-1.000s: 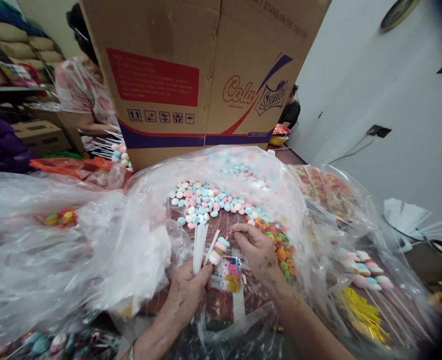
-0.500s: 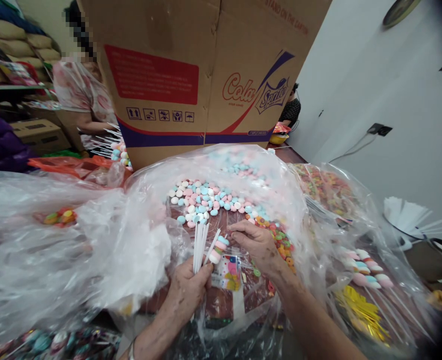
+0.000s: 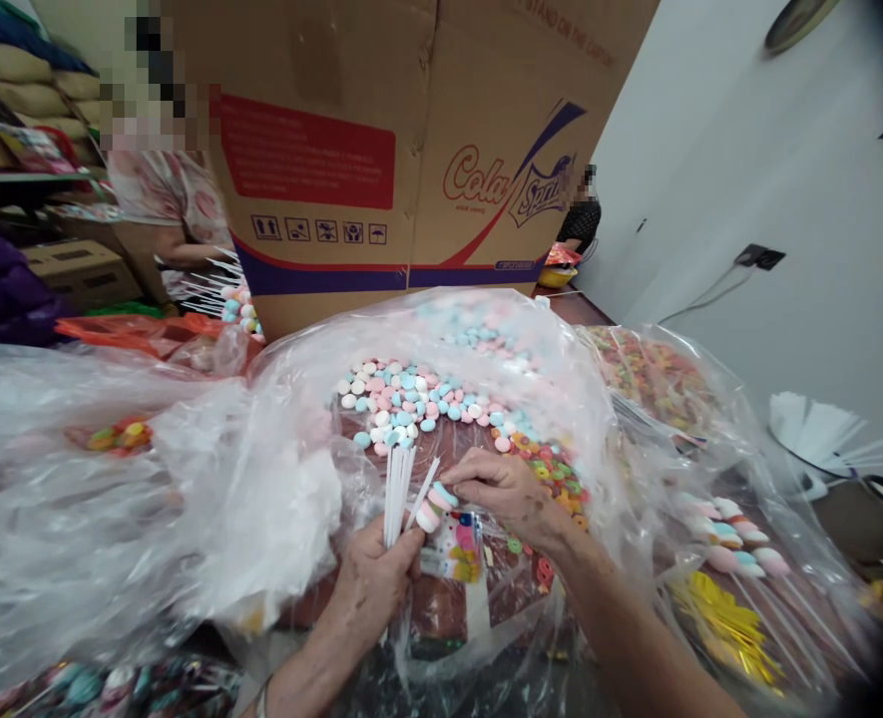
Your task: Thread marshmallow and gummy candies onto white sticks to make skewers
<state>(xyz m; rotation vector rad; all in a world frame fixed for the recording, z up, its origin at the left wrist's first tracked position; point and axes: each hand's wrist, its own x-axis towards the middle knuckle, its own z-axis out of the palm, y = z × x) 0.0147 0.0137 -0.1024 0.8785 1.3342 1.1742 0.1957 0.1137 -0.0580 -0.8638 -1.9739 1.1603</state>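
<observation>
My left hand is closed around a bundle of white sticks that point upward. One stick leans right beside a small stack of pink, white and blue candies, which sits by my left thumb. My right hand pinches at the upper right end of this stack, its fingertips on the blue candy. Beneath the stack lies a printed plastic packet. Loose pastel candies spread out beyond my hands, and colourful ring-shaped gummies lie to the right of my right hand.
A tall cardboard box stands behind the candies. Clear plastic bags cover the left. On the right are finished candy sticks, yellow ties and more white sticks. A person is behind at left, another at right.
My right hand has moved slightly down and left, from beside the candy stack onto its upper end. The stack now tilts more. My left hand still holds the sticks.
</observation>
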